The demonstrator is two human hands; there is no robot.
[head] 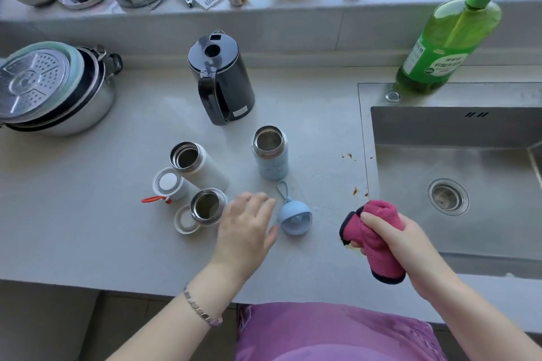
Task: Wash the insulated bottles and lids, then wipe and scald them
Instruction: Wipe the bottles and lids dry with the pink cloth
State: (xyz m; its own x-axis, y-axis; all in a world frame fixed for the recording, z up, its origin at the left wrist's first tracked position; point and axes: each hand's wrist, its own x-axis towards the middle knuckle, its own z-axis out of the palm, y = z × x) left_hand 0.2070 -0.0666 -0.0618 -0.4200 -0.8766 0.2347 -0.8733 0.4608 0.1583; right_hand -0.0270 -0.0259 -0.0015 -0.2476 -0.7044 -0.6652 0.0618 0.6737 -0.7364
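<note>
Looking down through the head view, three insulated bottles stand open-mouthed on the grey worktop (pixel 88 214), grouped near its middle, probably so each can be reached in turn: a white bottle (pixel 199 167) on the group's left, a blue bottle (pixel 270 158) on its right, and a short steel-mouthed bottle (pixel 208 207) nearest the person. Their lids are off and lie close by. A white lid with an orange strap (pixel 168 184) sits just beside the white bottle, a ring-shaped lid (pixel 184 221) lies against the short bottle, and a round blue lid (pixel 294 218) has its loop pointing toward the blue bottle. The left grip (pixel 249 223) is wide, fingers straight and holding nothing, and hangs between the short bottle and the blue lid. Whether its fingertips touch the bottle I cannot tell, but it looks poised to take the next piece. The right grip (pixel 390 231) is closed round a bunched pink cloth (pixel 374 243), held above the worktop's right edge by the sink (pixel 440 132), near some brown spots (pixel 355 191). Bunching the cloth likely gives a firm pad for wiping. A dark kettle (pixel 221 76) stands on the far side of the bottles, handy for scalding, and a green detergent bottle (pixel 448 38) stands on the sink's far rim.
</note>
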